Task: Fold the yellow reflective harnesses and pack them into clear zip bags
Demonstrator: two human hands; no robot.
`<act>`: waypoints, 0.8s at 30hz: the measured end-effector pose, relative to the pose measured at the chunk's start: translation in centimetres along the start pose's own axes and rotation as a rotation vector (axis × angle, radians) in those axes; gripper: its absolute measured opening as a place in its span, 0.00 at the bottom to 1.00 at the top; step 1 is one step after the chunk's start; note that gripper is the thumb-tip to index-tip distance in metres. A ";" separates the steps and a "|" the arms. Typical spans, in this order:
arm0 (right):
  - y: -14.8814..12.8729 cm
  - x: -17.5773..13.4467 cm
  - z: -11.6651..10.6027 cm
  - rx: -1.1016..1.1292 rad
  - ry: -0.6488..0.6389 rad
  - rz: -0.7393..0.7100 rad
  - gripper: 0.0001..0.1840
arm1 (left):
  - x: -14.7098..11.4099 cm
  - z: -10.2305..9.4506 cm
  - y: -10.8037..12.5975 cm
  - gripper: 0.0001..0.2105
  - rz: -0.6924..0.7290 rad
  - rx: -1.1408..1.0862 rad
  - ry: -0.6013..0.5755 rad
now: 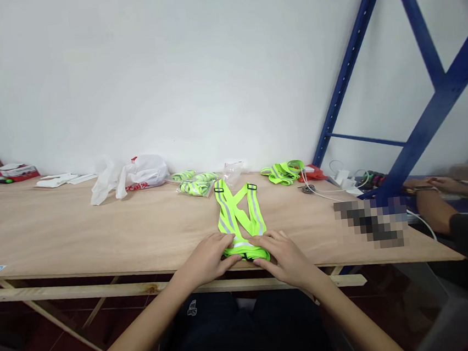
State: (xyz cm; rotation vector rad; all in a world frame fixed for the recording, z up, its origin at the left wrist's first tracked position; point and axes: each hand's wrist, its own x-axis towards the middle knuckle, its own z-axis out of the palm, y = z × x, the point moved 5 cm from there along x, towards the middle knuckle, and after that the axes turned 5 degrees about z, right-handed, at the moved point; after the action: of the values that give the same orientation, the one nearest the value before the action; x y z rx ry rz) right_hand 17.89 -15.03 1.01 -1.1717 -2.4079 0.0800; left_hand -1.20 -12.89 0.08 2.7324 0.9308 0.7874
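Note:
A neon-yellow reflective vest (241,213) made of straps with grey stripes lies on the wooden table in front of me. Its shoulder straps, each with a black buckle, stretch away towards the wall and cross in the middle. The near end is gathered into a folded bundle at the table's front edge. My left hand (211,259) grips the left side of that bundle, thumb in front and fingers on top. On the right side, my right hand (284,256) pinches the bundle the same way.
Bagged reflective straps (196,186), a clear plastic bag (232,171) and a white carrier bag (146,172) lie along the wall. Right of them are a loose strap pile (283,173) and white cables. A blue metal frame (416,141) rises at right, beside another person's arm (433,208).

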 end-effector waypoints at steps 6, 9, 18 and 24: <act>0.2 0.0 -0.2 0.060 0.012 0.004 0.23 | 0.0 -0.1 0.1 0.13 -0.005 -0.020 -0.003; 0.3 0.0 -0.2 0.068 0.017 0.013 0.23 | 0.0 -0.2 0.1 0.13 -0.013 -0.025 -0.003; 0.6 -0.1 0.0 0.119 0.024 0.017 0.23 | 0.0 -0.1 0.0 0.11 -0.026 -0.031 -0.018; 0.2 -0.2 0.1 0.090 0.042 0.012 0.21 | 0.0 -0.4 0.0 0.11 -0.027 -0.004 0.011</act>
State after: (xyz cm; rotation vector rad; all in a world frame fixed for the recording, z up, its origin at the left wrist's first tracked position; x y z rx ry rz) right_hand 18.08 -15.08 0.83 -1.1360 -2.3356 0.1646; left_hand -1.39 -12.84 0.40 2.7088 0.9649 0.7993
